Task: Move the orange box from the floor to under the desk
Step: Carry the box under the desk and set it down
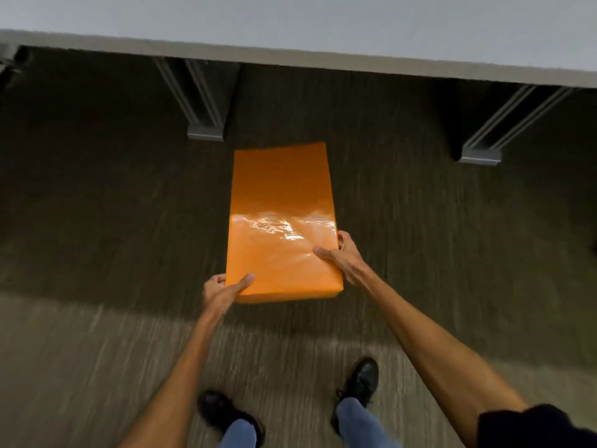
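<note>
Gripping the orange box (pixel 282 221) at its near end, both hands are clamped on it: the left hand (pixel 223 291) wraps the near left corner with its thumb laid across the top face, and the right hand (pixel 344 257) holds the right long edge a little farther along, thumb on top and fingers curled down over the side. It is a long, flat, rectangular box, plain bright orange all over, with a glossy wrinkled skin like plastic wrap that throws white glare across its middle; the far half lies in shadow and reads darker. It points lengthwise away from the person, toward the desk (pixel 323 30), its far end close to the desk's front edge but short of it in this view. Whether it rests on the carpet (pixel 97 221) or is held just above it cannot be told. Under the desk, a grey metal desk leg (pixel 205 124) stands just left of the box's far end, and a second desk leg (pixel 481 150) stands well apart to the right; the carpet between the two is bare and dark. Behind the box, the person's black shoes (pixel 361 381) stand on the lighter strip of carpet, with blue jeans (pixel 358 421) above them.
</note>
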`<state>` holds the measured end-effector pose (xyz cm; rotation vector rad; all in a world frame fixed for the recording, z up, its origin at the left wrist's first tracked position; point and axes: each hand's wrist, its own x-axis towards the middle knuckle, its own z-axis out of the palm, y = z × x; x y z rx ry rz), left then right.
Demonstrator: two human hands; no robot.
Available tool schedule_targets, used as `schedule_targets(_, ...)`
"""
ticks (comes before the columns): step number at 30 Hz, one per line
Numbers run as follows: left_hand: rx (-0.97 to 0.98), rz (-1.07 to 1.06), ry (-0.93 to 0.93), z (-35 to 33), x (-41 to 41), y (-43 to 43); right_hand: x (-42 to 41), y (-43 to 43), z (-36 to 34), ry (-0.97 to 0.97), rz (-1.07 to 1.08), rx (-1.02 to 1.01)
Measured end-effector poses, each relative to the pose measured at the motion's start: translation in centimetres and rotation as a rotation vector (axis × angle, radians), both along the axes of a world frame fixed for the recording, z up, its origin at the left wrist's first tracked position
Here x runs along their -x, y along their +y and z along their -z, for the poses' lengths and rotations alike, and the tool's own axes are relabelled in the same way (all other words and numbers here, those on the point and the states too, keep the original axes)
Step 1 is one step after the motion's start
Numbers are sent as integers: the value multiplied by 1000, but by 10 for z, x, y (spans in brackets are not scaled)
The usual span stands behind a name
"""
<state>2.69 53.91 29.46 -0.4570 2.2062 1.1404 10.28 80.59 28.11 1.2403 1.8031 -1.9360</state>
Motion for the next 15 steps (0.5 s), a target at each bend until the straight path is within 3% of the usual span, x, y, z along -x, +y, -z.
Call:
schedule_targets(8, -2, 86, -4, 3, -4, 140, -28, 135, 8, -67, 108, -58)
schedule_targets(15, -78, 117, -91, 25, 25, 229, -20, 214, 22, 35, 165, -125)
